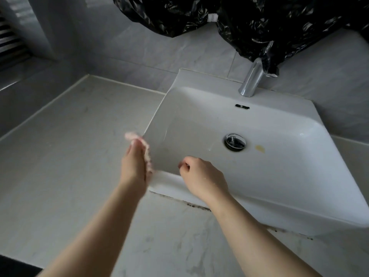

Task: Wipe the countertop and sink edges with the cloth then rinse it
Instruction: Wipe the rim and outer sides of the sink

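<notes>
Cloth [147,152] is bunched in your left fingers [135,145], pressed on the sink rim [154,120], with the table [69,156] just left of them. Your right fingers [184,164] are clenched on nothing nearby. If you grip loosely, it may slip into the basin [199,140], leaving the rim half wiped.

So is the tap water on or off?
Off. No water falls from the shiny chrome tap, and nothing streams into the white ceramic sink below it.
</notes>
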`<state>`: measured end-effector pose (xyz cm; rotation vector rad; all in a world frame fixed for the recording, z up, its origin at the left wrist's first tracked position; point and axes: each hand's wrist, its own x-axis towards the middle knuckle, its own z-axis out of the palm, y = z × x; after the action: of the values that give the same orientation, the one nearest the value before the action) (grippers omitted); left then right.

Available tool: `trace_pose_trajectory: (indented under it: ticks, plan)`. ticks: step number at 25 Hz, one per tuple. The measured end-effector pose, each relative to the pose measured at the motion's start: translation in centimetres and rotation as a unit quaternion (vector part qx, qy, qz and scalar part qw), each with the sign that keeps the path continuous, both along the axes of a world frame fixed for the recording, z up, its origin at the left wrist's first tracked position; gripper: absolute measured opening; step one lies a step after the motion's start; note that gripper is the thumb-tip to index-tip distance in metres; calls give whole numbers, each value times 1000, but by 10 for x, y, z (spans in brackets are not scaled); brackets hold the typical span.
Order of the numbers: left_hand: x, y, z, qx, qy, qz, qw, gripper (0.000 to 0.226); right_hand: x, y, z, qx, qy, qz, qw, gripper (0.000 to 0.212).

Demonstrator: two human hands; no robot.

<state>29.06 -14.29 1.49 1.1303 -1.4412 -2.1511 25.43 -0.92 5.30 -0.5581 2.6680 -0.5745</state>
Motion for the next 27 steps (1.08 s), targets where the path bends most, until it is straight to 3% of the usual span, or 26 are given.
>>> trace_pose_trajectory:
  ticks: [3, 5, 7, 10, 15, 21, 24, 27]
  plan:
    - [-24, -40, 18, -52, -1, -213, 976, 49, -9, -20, 0, -17, -45, -13, 999, 27]
    - [-25, -49, 18, -13, -3, -280, 960, 59, -19, -43, -5, -42, -56, -13, 998, 31]
    - [-5, -46, 5, -21, 52, -268, 962, 50, -27, -62, -9, -82, -59, -43, 994, 33]
    - [19, -49, -17, 41, 66, -265, 961, 50, -27, -75, -16, -85, -54, -70, 992, 38]
    - [-59, -76, -15, 99, 118, -324, 933, 49, -20, -73, -17, -56, -27, -114, 991, 39]
    - [-32, -79, -23, -50, 196, -390, 898, 62, -27, -78, -14, -67, -37, -162, 984, 41]
    - [-28, -81, -31, -48, 203, -403, 891, 64, -41, -95, -14, -124, -33, -215, 968, 38]
    - [-78, -89, -26, -45, 206, -392, 895, 60, -56, -118, -19, -165, -32, -255, 952, 37]
